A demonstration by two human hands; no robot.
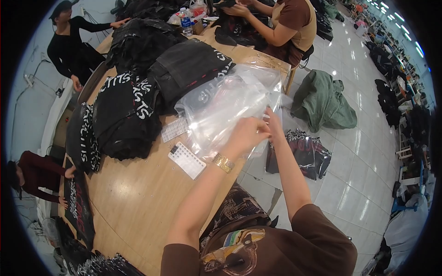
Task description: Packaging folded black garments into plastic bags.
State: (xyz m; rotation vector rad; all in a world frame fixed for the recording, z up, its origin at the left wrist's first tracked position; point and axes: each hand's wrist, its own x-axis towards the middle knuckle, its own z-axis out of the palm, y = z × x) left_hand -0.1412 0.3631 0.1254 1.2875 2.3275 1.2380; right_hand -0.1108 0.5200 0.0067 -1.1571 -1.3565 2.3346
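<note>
Toward the counter's [133,198] far edge I see a water bottle [186,24]; a crumpled green cloth [320,100] slumps on the tiled floor [354,161] beyond the right edge.

Right grip [275,125] partly hidden, seated person [297,23] cut off above

We are seeing long white tube lights [399,17] glowing at two o'clock; glare is whitening crinkled clear plastic bags [230,103], and outer edges are bending toward blackness.
</note>
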